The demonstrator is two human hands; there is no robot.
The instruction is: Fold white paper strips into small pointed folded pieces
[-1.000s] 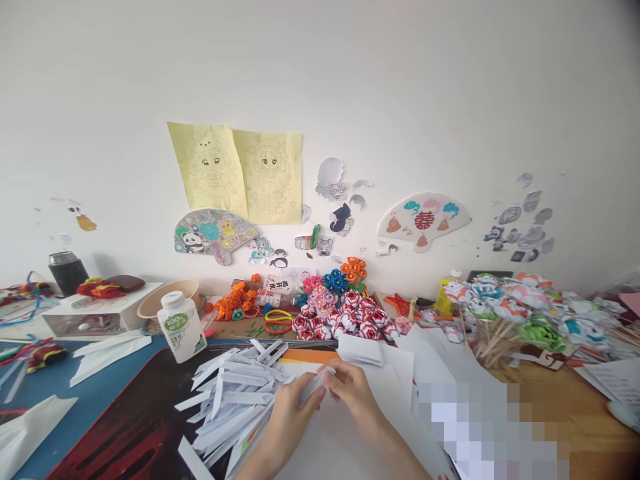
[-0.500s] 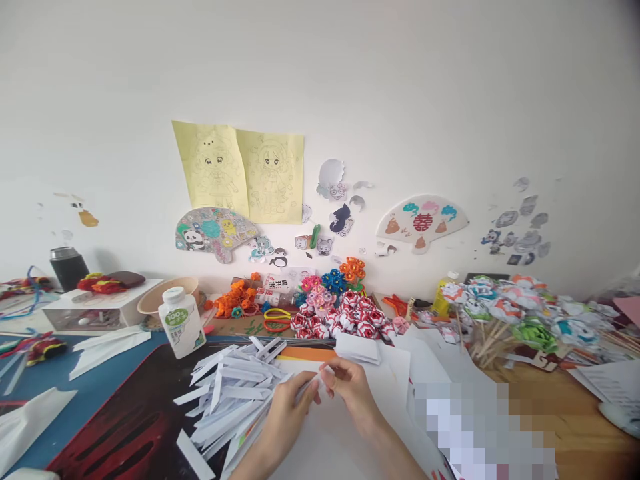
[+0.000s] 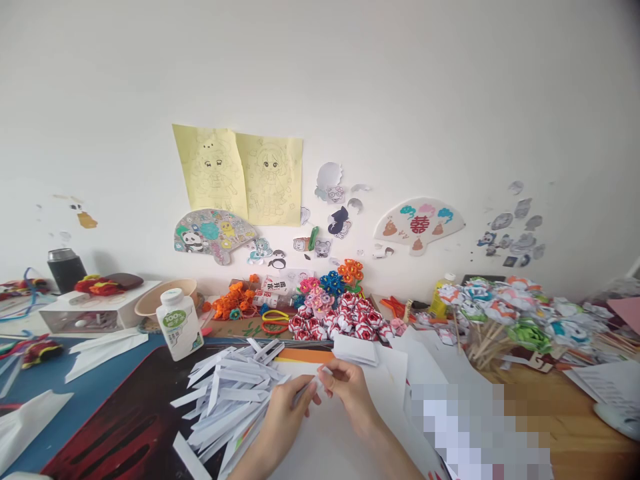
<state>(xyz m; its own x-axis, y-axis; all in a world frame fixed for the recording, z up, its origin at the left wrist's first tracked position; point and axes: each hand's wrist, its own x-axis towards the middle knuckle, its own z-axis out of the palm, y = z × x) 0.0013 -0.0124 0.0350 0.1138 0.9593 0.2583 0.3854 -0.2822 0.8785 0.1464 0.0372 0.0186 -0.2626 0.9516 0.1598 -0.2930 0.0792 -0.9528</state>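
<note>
A small piece of white paper (image 3: 321, 383) is pinched between my two hands, mostly covered by the fingers. My left hand (image 3: 290, 407) is closed on its left side, thumb against the fingers. On the other side my right hand (image 3: 347, 390) grips it between thumb and fingertips. Both hands hover over white paper sheets (image 3: 345, 433). Beside my left hand lies a heap of folded white paper strips (image 3: 225, 393). A small stack of white paper (image 3: 356, 349) sits just beyond my right hand.
Behind the hands stand red-and-white flowers (image 3: 357, 317) and other colourful flowers. A white bottle (image 3: 180, 327) is at left, near a tan bowl (image 3: 165, 297). Paper flowers on sticks (image 3: 505, 310) crowd the right side. Paper fans (image 3: 419, 225) and drawings hang on the wall.
My fingers have shifted slightly around the paper, and a bit more of it shows between the fingertips. The whole view has moved a little.
</note>
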